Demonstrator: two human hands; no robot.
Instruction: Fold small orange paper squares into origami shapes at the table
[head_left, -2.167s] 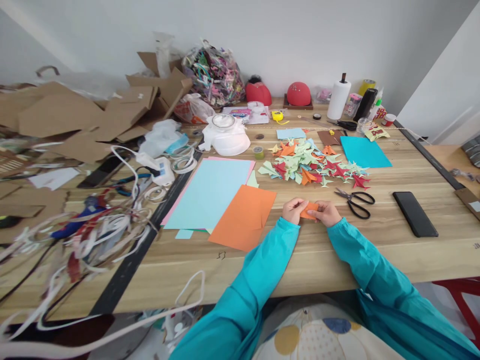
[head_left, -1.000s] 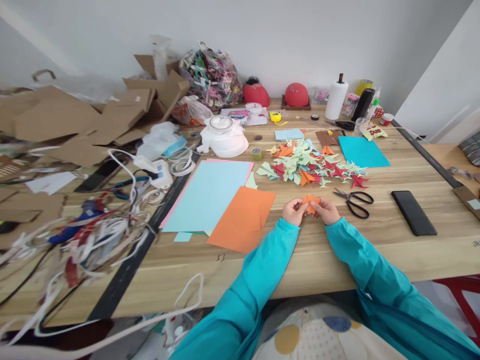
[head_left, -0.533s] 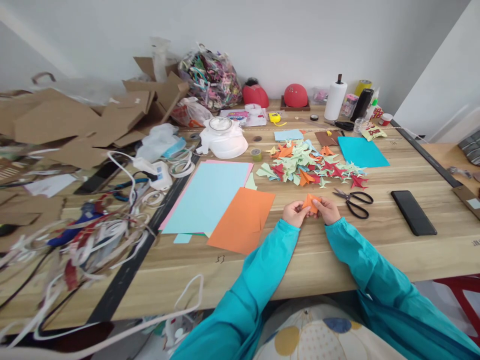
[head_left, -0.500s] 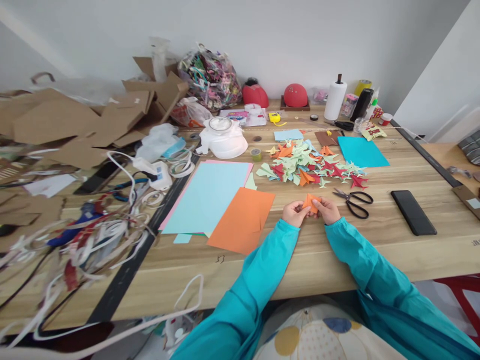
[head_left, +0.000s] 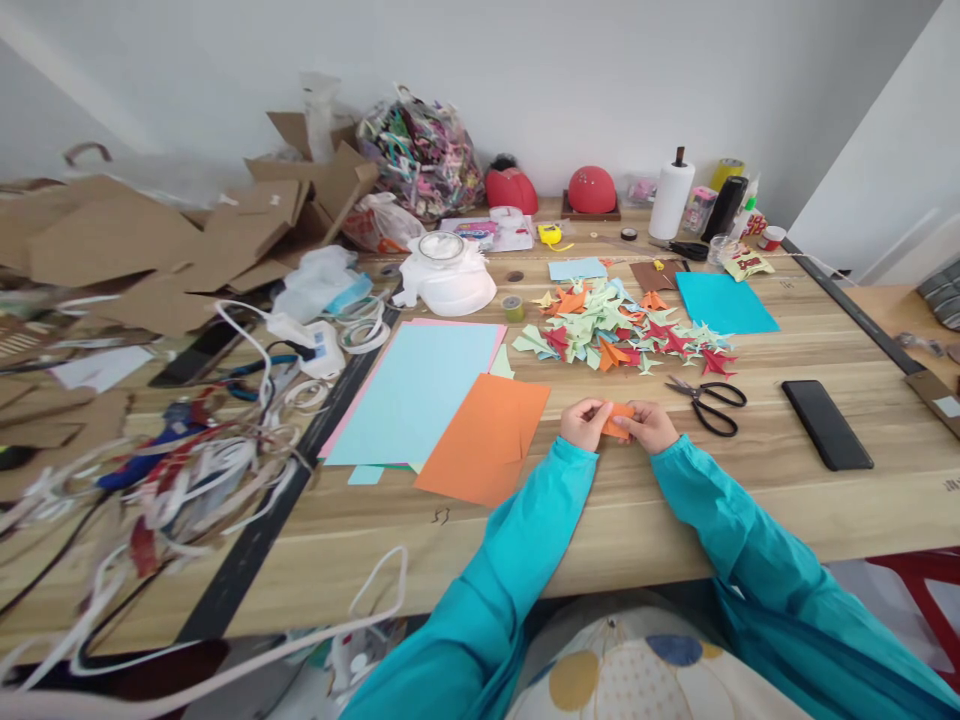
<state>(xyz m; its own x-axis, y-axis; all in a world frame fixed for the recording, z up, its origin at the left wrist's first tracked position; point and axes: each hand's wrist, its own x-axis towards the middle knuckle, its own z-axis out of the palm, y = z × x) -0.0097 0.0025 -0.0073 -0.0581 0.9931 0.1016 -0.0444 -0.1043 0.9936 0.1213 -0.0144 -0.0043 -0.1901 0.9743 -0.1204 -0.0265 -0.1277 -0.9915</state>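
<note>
A small folded piece of orange paper (head_left: 618, 421) is pinched between both of my hands, just above the table. My left hand (head_left: 583, 424) grips its left side, and my right hand (head_left: 652, 428) closes on its right side. Parts of the paper are covered by my fingers. Black-handled scissors (head_left: 714, 405) lie to the right of my right hand. Left of my left hand rests a large orange sheet (head_left: 484, 440), overlapping a stack of light blue and pink sheets (head_left: 424, 385). Beyond my hands lies a pile of folded paper shapes (head_left: 600, 320) in green, red, orange and blue.
A black phone (head_left: 826, 424) lies at the right. Turquoise paper (head_left: 726, 303) sits behind the pile. Tangled cables (head_left: 202, 470) and cardboard (head_left: 150, 245) crowd the left side. Toward the wall stand a paper towel roll (head_left: 671, 200), red domes and a full plastic bag (head_left: 420, 155).
The orange paper was a pointed, triangle-like shape held up; now it appears as a lower, rectangular strip. My fingers have shifted on it, while the other things stay in place.
</note>
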